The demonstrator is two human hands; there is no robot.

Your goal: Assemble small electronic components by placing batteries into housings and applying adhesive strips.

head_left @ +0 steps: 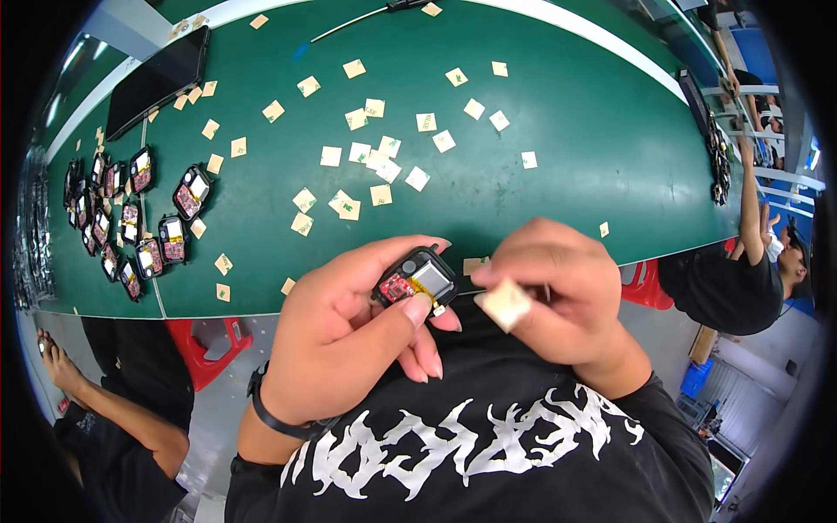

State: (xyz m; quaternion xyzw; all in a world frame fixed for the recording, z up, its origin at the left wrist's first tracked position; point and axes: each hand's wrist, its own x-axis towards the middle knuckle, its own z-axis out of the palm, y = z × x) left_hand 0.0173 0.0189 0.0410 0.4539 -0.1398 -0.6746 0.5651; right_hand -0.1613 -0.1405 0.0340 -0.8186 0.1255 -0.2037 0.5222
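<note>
My left hand (357,309) is closed around a small black device housing (418,275), its thumb resting across the lower part. Inside the housing show a red circuit board, a silver battery-like block and yellow tape, with a small white connector at its lower edge. Just to the right, my right hand (562,292) pinches a cream square paper piece (506,305), slightly blurred and apart from the housing. Another cream square (473,265) lies at the table edge between the two hands.
Many cream paper squares (381,193) are scattered over the green table (558,105). Several similar open housings (173,238) cluster at the left near a black flat panel (159,83). A screwdriver (353,23) lies at the far edge. Red stools (207,353) and co-workers flank me.
</note>
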